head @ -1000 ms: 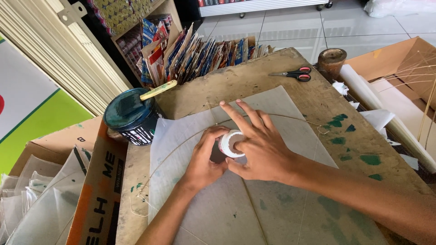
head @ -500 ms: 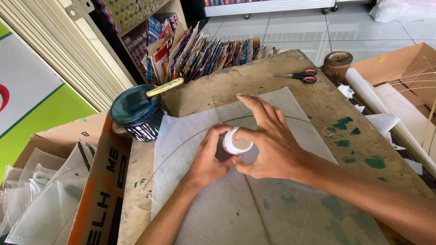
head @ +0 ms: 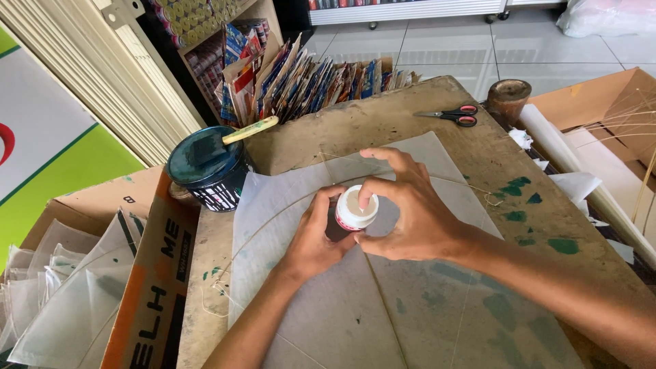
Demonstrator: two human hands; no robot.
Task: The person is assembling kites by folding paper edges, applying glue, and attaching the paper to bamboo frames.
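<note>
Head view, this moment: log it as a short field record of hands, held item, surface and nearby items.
left hand: grips small bottle from the side
right hand: fingertip on bottle's white cap
held item: small bottle, upright
surface: translucent paper sheet on worn wooden table
nearby: dark paint can with stick, left; red-handled scissors, far edge

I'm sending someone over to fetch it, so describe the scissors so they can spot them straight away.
Start at the worn wooden table with green paint smears, and look to its far edge, past the translucent paper sheet. The scissors lie flat there, closed, beside a round brown wooden pot. Their red handles set them apart; nothing else on the table is red-handled.
</note>
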